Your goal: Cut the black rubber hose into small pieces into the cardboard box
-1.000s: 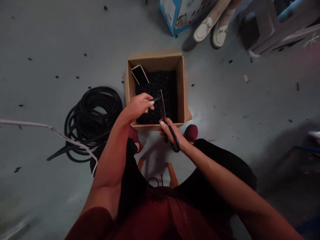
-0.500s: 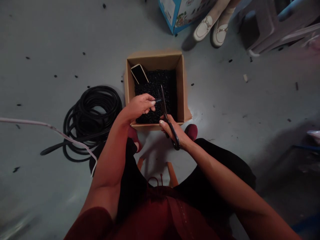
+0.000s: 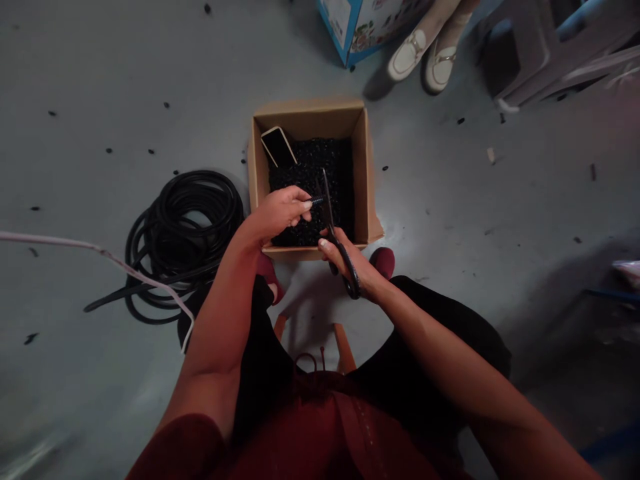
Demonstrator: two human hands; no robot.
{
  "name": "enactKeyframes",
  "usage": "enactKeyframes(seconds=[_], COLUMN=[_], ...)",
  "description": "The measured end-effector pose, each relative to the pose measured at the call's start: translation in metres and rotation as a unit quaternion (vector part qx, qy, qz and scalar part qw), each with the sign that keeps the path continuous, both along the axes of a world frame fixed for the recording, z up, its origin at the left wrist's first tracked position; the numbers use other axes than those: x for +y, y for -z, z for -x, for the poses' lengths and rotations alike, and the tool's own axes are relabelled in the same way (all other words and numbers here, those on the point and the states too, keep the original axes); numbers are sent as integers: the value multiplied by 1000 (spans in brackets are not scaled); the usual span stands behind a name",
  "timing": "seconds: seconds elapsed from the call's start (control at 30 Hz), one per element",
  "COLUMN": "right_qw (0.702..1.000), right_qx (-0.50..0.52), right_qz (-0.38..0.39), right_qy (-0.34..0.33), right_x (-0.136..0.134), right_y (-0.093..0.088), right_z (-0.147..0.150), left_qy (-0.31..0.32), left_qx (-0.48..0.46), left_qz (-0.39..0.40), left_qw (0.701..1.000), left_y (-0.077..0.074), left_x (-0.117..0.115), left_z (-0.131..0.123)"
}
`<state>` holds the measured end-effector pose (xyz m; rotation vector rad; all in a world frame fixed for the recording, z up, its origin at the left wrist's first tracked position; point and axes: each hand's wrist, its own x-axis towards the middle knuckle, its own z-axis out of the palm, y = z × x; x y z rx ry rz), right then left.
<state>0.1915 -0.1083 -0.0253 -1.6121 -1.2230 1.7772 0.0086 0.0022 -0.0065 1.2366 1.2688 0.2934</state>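
Over the cardboard box [image 3: 369, 173], my left hand [image 3: 283, 212] pinches a short, dark, ribbed piece [image 3: 317, 200]; its exact kind is too small to tell. My right hand [image 3: 346, 255] is closed around the handles of black scissors [image 3: 328, 210], whose blades point away from me. The free end of the ribbed piece lies at the blades. Below both hands, many small black pieces [image 3: 320, 157] fill the bottom of the box. A dark flat rectangle with a pale edge [image 3: 279, 147] leans in its far left corner.
Coiled black hose [image 3: 150, 220] lies on the floor left of the box. A pale cord [image 3: 130, 272] crosses in front of it. Beyond the box are a blue printed carton [image 3: 345, 33], another person's pale shoes [image 3: 406, 59] and a grey plastic stool [image 3: 530, 60]. Small black bits dot the floor.
Both hands stay almost in the same place, with the scissors and the ribbed piece still held. The view has shifted very slightly.
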Motion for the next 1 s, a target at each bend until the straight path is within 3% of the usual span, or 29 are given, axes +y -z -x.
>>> enactKeyframes(seconds=[0.47, 0.73, 1.0], right_qw=[1000, 1000, 1000], right_qx=[0, 9, 8], right_qz=[-5, -17, -1], right_qy=[-6, -8, 12], right_x=[-2, -3, -3], right_y=[-3, -2, 5], right_z=[0, -2, -1], left_qy=[6, 48, 48], left_qx=[9, 11, 2], left_qz=[-16, -12, -3], left_qw=[1000, 999, 999], left_y=[0, -3, 5], left_x=[-1, -2, -4], left_z=[0, 2, 1])
